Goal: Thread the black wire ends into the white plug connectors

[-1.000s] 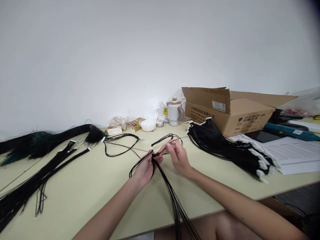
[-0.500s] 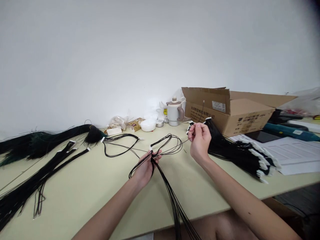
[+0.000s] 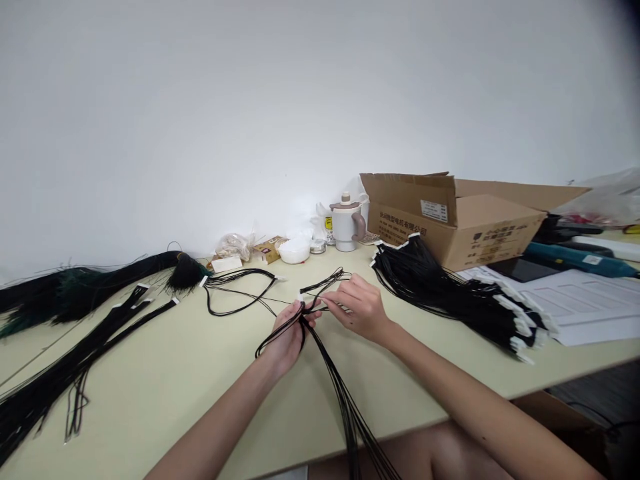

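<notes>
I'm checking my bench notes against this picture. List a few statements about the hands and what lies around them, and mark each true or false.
1. The left hand holds black wires. True.
2. The mug stands to the left of the cardboard box in the picture. True.
3. The right hand is inside the cardboard box. False: it is in front of the person, its fingertips close to the left hand.
4. The white bowl is to the right of the mug. False: it is to the mug's left.
5. Some of the black wires hang past the near edge of the table. True.
6. The cardboard box has all its flaps closed. False: flaps stand open.
</notes>
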The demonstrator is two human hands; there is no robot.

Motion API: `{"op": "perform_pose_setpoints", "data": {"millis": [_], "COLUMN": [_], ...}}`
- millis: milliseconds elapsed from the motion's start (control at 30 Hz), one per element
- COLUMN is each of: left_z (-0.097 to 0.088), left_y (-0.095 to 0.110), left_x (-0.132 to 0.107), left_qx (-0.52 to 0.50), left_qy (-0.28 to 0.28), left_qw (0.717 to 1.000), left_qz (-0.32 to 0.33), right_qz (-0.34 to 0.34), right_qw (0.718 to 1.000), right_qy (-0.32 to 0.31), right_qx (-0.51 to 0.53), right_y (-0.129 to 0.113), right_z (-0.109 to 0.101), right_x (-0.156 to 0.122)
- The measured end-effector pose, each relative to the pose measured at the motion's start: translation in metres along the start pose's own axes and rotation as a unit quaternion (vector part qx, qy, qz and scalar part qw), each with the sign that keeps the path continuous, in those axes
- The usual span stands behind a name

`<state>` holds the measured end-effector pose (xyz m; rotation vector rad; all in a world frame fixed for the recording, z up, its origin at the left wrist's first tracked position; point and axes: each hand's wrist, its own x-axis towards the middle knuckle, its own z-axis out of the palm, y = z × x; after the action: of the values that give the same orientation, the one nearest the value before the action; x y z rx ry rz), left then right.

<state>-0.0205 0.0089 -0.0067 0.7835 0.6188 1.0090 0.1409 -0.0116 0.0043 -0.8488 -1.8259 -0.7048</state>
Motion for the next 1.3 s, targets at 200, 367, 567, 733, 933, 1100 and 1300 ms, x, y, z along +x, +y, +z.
{"op": "perform_pose_setpoints", "data": {"millis": [200,367,567,733,933,1100,1300], "left_z": [-0.0043,-0.0045,-0.0057,-0.0067,-0.0063,-0.0064,-0.0063], "left_y": [-0.0019,-0.0013,-0.0022,-0.0026,-0.0027,-0.0026,-0.0030], "left_x": [0.0020,0.0012,0.0025,0.0030,0.0025,0.0015,0.0018], "left_qx": [-0.003,0.005,0.019,0.025,0.040,0.054,0.061], "left_qy": [-0.010,-0.004,-0.005,-0.016,-0.027,-0.029,-0.023], "left_qw": [1.000,1.000,1.000,0.999,0.998,0.997,0.997], "left_qz": [0.005,0.017,0.025,0.033,0.037,0.043,0.047], "right_qz": [0.006,0.003,-0.001,-0.002,0.002,0.004,0.016], "right_qw": [1.000,0.999,0.999,0.999,0.999,0.998,0.998], "right_qy": [-0.007,-0.006,-0.008,-0.006,0.002,0.000,-0.011], "right_qx": [0.026,0.042,0.043,0.041,0.053,0.062,0.058], "right_y": [0.0009,0.0017,0.0017,0.0014,0.0012,0.0014,0.0024], "right_z": [-0.0022,-0.0037,-0.0045,-0.0049,-0.0044,-0.0041,-0.0039], "right_x": [0.0017,0.0024,0.0029,0.0037,0.0045,0.0047,0.0041]}}
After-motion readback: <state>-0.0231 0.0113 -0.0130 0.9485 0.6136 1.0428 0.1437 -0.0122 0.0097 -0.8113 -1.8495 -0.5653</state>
